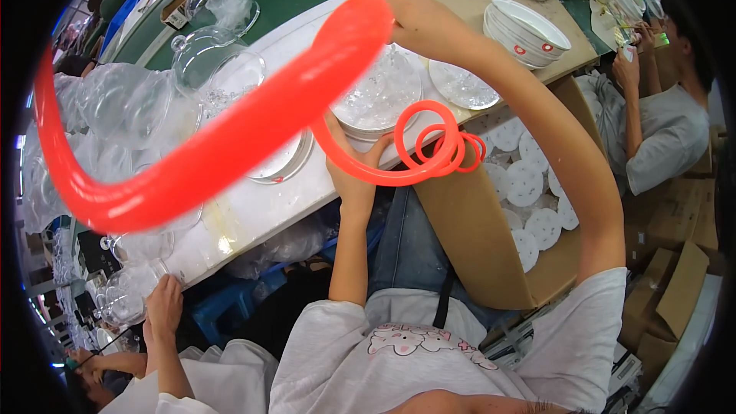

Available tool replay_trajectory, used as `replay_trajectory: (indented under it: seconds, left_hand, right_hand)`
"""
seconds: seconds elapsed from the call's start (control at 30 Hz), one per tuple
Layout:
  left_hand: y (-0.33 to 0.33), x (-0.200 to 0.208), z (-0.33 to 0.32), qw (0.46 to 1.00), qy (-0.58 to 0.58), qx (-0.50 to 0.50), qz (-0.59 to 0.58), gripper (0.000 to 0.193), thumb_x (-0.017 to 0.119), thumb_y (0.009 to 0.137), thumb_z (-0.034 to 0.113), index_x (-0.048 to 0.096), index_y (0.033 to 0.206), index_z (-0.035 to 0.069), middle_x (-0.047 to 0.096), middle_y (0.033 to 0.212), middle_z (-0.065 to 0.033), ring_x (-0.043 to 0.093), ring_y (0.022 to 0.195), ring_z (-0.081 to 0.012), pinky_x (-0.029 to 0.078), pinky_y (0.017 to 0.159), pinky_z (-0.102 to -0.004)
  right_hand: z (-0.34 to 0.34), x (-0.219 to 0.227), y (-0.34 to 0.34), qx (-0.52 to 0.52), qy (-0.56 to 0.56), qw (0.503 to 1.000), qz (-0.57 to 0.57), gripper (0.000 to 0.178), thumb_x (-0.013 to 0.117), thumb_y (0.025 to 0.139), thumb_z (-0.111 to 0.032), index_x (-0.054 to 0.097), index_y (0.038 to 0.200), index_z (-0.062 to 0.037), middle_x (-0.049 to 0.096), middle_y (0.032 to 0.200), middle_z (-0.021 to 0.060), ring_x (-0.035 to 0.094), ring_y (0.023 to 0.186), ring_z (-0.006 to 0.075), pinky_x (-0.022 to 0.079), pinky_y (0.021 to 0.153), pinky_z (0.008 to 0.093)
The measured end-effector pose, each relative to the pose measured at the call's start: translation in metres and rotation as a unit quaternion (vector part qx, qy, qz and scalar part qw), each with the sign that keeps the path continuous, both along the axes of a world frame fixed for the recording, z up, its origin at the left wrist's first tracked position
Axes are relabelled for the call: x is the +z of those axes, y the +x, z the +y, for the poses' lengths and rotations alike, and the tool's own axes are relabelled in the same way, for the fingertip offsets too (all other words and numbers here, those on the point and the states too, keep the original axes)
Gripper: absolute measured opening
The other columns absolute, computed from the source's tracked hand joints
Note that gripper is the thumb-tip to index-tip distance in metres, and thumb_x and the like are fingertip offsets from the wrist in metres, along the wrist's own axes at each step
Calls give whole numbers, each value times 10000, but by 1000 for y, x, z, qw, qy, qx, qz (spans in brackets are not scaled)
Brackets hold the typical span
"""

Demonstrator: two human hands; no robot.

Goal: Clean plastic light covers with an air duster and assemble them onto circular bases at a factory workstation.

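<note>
A thick, glossy red coiled hose (238, 142) sweeps across the view close to the camera, its small loops hanging above the table's front edge. Behind it lies a round white dish (383, 100) with a clear, shiny surface. My left hand (356, 180) is at the dish's near edge, thumb and fingers around its rim; the hose covers part of the fingers. Above the dish's far side, my right hand (422, 27) is bent with curled fingers. The fingertips and whatever they hold are hidden behind the hose.
Another round plate (464, 84) lies beside the dish, with stacked white bowls (525, 34) farther right. Glass lids (207, 61) crowd the left. An open cardboard box (468, 222) with round white discs stands at the table edge. Co-workers sit at the lower left and right.
</note>
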State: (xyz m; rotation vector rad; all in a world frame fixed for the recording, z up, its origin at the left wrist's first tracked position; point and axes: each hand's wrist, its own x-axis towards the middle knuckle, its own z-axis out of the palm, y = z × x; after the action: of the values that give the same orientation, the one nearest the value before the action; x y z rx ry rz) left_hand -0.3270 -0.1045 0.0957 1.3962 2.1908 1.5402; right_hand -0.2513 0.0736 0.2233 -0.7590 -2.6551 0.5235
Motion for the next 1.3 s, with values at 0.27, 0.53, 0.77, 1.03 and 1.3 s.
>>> replay_trajectory:
  seconds: [0.27,0.53,0.77,1.03,1.3]
  left_hand:
    - [-1,-8,2,1000,-6,13,23,981,811,590,205,235,1325,-94,333,1324,-291,352,1237,-370,273,1017,-359]
    - [2,7,1,998,-49,-5,-27,987,807,598,206,214,1333,-84,301,1342,-293,310,1257,-394,269,1030,-386]
    - [2,-4,3,998,-19,31,57,972,805,605,221,233,1338,-62,351,1312,-284,389,1206,-378,316,986,-379]
    - [2,-2,2,999,-25,20,14,921,809,600,253,292,1285,-82,386,1274,-268,401,1168,-398,318,980,-383]
    - [4,3,2,997,-26,38,64,866,807,601,284,348,1247,-65,443,1217,-230,461,1076,-383,355,925,-384]
  right_hand:
    - [5,-7,-2,-3,-18,999,35,225,505,839,-256,564,949,-69,642,841,139,610,762,305,467,691,396]
    - [2,-9,5,-1,12,997,76,221,513,829,-238,573,931,-52,635,793,154,605,748,327,464,696,407]
    - [-11,-14,1,-66,45,995,67,209,530,819,-223,582,931,-56,627,725,162,606,690,343,481,640,423]
    - [-14,-9,1,-50,73,996,27,192,522,830,-224,578,934,-73,632,725,146,614,697,330,489,634,422]
    - [-9,-6,2,-44,60,997,17,177,517,833,-226,568,916,-78,630,729,140,615,708,318,483,646,418]
